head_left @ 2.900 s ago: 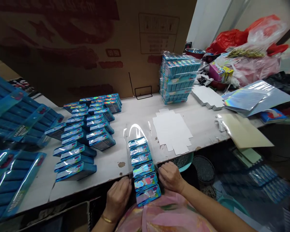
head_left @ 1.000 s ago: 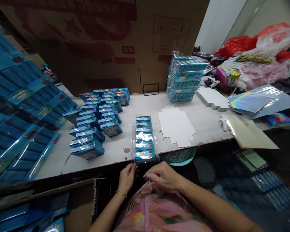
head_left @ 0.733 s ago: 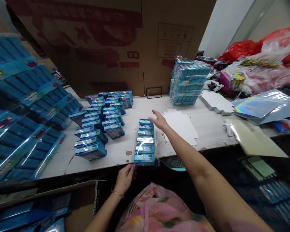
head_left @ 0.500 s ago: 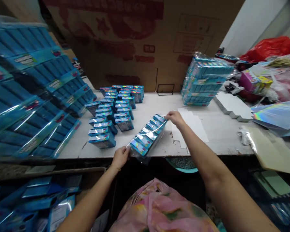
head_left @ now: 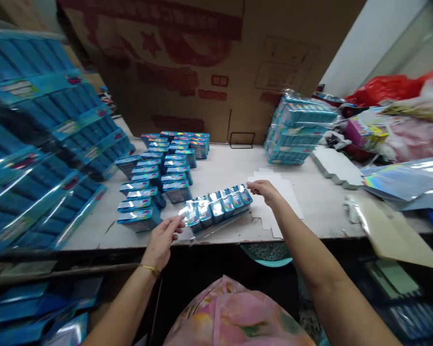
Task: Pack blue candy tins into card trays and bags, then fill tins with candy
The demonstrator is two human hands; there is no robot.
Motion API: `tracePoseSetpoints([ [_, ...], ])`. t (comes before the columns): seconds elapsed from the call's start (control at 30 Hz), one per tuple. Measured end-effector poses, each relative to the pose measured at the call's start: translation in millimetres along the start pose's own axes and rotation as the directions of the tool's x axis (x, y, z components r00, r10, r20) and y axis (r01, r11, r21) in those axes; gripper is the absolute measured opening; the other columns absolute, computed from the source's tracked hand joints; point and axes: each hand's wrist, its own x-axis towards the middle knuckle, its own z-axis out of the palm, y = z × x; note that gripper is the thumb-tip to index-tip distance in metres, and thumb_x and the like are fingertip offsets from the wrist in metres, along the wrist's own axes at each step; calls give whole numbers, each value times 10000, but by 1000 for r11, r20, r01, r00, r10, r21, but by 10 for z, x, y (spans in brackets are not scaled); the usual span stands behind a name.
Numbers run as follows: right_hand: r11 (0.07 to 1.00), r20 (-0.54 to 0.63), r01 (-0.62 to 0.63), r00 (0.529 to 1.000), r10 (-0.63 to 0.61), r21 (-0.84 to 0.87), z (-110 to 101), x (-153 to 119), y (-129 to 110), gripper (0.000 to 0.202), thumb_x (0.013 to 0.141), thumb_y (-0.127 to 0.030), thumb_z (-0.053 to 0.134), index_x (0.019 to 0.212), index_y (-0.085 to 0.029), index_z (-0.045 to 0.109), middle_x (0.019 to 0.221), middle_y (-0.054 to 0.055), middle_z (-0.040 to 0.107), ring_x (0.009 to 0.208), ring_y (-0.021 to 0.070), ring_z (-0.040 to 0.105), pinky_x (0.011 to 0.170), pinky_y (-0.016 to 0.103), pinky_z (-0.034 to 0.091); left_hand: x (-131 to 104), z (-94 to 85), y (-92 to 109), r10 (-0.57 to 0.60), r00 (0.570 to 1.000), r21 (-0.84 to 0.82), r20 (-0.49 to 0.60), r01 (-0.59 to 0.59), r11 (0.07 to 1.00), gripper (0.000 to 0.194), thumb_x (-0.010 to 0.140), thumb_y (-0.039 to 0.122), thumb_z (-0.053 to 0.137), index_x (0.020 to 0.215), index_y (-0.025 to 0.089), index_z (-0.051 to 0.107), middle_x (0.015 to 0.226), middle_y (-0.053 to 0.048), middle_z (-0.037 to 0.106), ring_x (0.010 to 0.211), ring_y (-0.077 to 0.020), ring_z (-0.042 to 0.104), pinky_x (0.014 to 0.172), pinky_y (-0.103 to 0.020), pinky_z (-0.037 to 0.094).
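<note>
A row of small blue boxes in clear plastic wrap point(head_left: 216, 205) lies near the front edge of the white table point(head_left: 223, 163). My left hand point(head_left: 163, 236) pinches the wrap at the row's left end, fingers closed. At the right end, my right hand point(head_left: 264, 190) has its fingers closed on the wrap too. Loose film hangs along the near side of the row. Just left of it, several loose blue boxes point(head_left: 139, 218) stand in lines on the table. Part of a white die-cut card sheet point(head_left: 283, 204) lies below my right wrist.
Tall stacks of wrapped blue boxes point(head_left: 57, 129) line the left side. Another wrapped stack point(head_left: 298, 127) stands at the back right, before a large cardboard carton point(head_left: 187, 62). White card pieces point(head_left: 337, 166) and plastic sheets point(head_left: 407, 180) lie to the right. A basin point(head_left: 270, 254) sits below the table edge.
The wrapped row has turned from a steep slant to a flatter one along the table edge. My left hand has moved up and left with its end, the right hand slightly down.
</note>
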Motion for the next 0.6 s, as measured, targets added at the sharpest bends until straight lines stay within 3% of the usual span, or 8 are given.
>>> tracePoseSetpoints([
  [0.2, 1000, 10, 16, 1000, -16, 15, 96, -82, -152, 167, 491, -246, 684, 443, -150, 555, 370, -41, 476, 422, 72, 420, 477, 217, 328, 175, -18, 241, 42, 999, 253, 21, -46, 966, 494, 383, 553, 683, 668, 150, 648, 636, -21, 596, 609, -129, 468, 504, -226, 323],
  [0.33, 997, -83, 68, 994, -65, 38, -7, -84, -325, 174, 514, -231, 672, 444, -150, 534, 358, -52, 464, 415, 69, 418, 471, 213, 329, 275, 178, 613, 48, 997, 236, 56, -60, 970, 521, 262, 558, 709, 601, 168, 643, 628, -22, 613, 642, -159, 493, 509, -241, 350],
  [0.47, 980, -227, 200, 953, -198, -16, -495, -37, -750, 196, 546, -240, 667, 457, -141, 524, 377, -55, 460, 413, 61, 408, 457, 206, 324, 368, 727, 1210, 151, 977, 109, 149, -168, 980, 480, 260, 482, 749, 599, 163, 631, 587, 15, 591, 584, -108, 479, 486, -204, 357],
  [0.6, 909, -366, 369, 832, -417, -196, -1261, 157, -1522, 215, 615, -262, 651, 507, -123, 528, 424, -50, 472, 427, 48, 409, 469, 197, 353, 595, 1542, 1986, 341, 906, -16, 253, -348, 937, 364, 397, 361, 756, 632, 124, 612, 559, 16, 563, 515, -60, 457, 420, -158, 296],
])
